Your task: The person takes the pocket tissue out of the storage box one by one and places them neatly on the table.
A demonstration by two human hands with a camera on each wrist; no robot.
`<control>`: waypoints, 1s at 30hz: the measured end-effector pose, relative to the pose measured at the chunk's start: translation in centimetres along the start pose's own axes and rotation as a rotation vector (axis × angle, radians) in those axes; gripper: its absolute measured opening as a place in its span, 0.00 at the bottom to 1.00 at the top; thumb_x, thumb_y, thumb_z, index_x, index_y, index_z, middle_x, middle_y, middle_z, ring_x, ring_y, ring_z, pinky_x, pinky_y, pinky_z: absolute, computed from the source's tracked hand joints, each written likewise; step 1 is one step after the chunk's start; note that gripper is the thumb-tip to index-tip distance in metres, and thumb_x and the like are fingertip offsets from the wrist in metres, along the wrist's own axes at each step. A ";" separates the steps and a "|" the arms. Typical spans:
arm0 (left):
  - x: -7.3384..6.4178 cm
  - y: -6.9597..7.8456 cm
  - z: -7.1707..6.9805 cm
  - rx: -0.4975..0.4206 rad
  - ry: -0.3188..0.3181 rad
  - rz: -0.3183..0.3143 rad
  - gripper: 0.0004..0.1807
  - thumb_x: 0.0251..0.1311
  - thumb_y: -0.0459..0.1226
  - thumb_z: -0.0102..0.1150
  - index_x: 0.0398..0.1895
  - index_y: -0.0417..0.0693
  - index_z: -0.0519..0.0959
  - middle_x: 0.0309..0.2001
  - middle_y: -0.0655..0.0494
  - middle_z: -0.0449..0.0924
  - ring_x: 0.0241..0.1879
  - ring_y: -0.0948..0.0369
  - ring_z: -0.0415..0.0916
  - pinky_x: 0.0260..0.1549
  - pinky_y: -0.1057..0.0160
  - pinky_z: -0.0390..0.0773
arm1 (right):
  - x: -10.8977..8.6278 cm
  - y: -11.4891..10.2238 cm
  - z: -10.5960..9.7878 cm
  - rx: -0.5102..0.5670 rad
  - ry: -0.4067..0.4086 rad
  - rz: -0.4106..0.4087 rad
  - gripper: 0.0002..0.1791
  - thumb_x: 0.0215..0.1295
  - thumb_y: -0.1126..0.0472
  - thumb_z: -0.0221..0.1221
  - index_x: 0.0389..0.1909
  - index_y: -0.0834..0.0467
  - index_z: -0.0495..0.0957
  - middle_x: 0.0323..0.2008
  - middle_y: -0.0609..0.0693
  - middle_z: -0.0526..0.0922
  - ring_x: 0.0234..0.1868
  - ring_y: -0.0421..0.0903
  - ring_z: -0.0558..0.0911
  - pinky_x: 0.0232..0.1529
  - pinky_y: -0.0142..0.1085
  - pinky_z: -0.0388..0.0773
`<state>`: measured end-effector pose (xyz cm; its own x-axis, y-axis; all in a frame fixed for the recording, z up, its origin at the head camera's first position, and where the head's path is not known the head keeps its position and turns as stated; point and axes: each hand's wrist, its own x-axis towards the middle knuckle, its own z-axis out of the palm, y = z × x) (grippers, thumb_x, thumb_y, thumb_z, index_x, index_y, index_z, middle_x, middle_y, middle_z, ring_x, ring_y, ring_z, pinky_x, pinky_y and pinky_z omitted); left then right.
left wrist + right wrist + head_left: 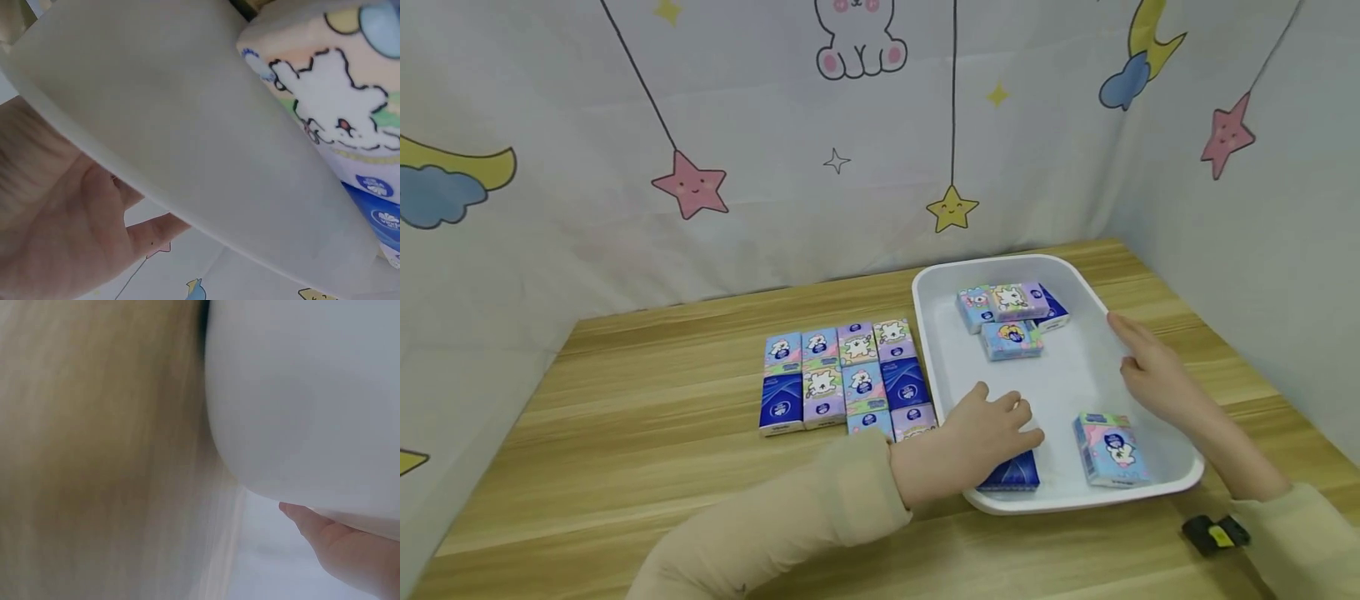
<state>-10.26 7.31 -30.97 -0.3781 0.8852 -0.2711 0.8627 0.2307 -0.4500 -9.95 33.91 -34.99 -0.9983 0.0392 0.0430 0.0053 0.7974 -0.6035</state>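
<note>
Left arm (pixel 775 518), sleeved, from 7 o'clock edge, stretched toward 2 o'clock. Left wrist (pixel 917 462) bare beyond cuff. Left hand (pixel 985 433) back upward, fingers (pixel 1011 400) spread and bent downward; whether grasping, unclear. Left wrist view: palm (pixel 69 225) at 8 o'clock. Right arm (pixel 1232 446) from 4 o'clock, reaching between 10 and 11 o'clock. Right hand (pixel 1157 373) gripping, index finger (pixel 1129 330) toward 10 o'clock, thumb (pixel 1133 368) apart below it.

No wording is legible. In the left wrist view, a blue flower badge (pixel 375 185), its lettering blurred, marks the cartoon-printed tissue pack (pixel 337 106) toward two o'clock; another marks the dark-blue tissue pack (pixel 370 215), four o'clock.
</note>
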 end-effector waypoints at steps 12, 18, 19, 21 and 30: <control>0.8 0.0 0.5 -0.174 -0.012 0.123 0.29 0.64 0.41 0.56 0.67 0.73 0.64 0.63 0.69 0.69 0.65 0.68 0.65 0.51 0.65 0.75 | 0.0 0.0 0.1 -0.006 0.011 -0.012 0.34 0.65 0.74 0.38 0.73 0.69 0.44 0.71 0.75 0.48 0.69 0.76 0.51 0.65 0.68 0.51; 1.4 -0.1 0.7 -0.240 -0.056 0.140 0.31 0.60 0.44 0.61 0.66 0.70 0.65 0.61 0.68 0.69 0.64 0.68 0.65 0.50 0.66 0.75 | 0.1 0.1 0.0 0.000 0.016 -0.021 0.34 0.65 0.74 0.38 0.73 0.70 0.44 0.71 0.75 0.47 0.69 0.77 0.50 0.65 0.68 0.50; 1.4 -0.1 0.8 -0.250 -0.061 0.142 0.31 0.59 0.45 0.62 0.66 0.69 0.65 0.60 0.69 0.69 0.64 0.69 0.66 0.50 0.66 0.74 | 0.1 0.1 0.0 0.002 0.016 -0.024 0.34 0.65 0.75 0.38 0.73 0.70 0.44 0.71 0.75 0.47 0.69 0.77 0.50 0.65 0.68 0.50; 1.5 -0.1 0.8 -0.262 -0.065 0.146 0.32 0.58 0.46 0.64 0.66 0.68 0.65 0.59 0.69 0.69 0.64 0.69 0.65 0.50 0.66 0.74 | 0.0 0.1 0.0 0.004 0.017 -0.028 0.34 0.65 0.75 0.38 0.73 0.70 0.44 0.71 0.75 0.48 0.69 0.77 0.50 0.65 0.68 0.50; 1.6 -0.3 0.9 -0.317 -0.083 0.127 0.36 0.53 0.50 0.67 0.66 0.63 0.65 0.62 0.68 0.69 0.63 0.69 0.65 0.54 0.67 0.73 | 0.0 0.2 0.1 -0.002 0.026 -0.038 0.34 0.64 0.75 0.38 0.72 0.70 0.45 0.70 0.76 0.49 0.68 0.77 0.51 0.64 0.69 0.51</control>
<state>-11.49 8.31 -32.05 -0.2762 0.8819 -0.3822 0.9610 0.2465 -0.1257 -9.94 34.02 -35.18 -0.9960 0.0242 0.0865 -0.0326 0.8000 -0.5991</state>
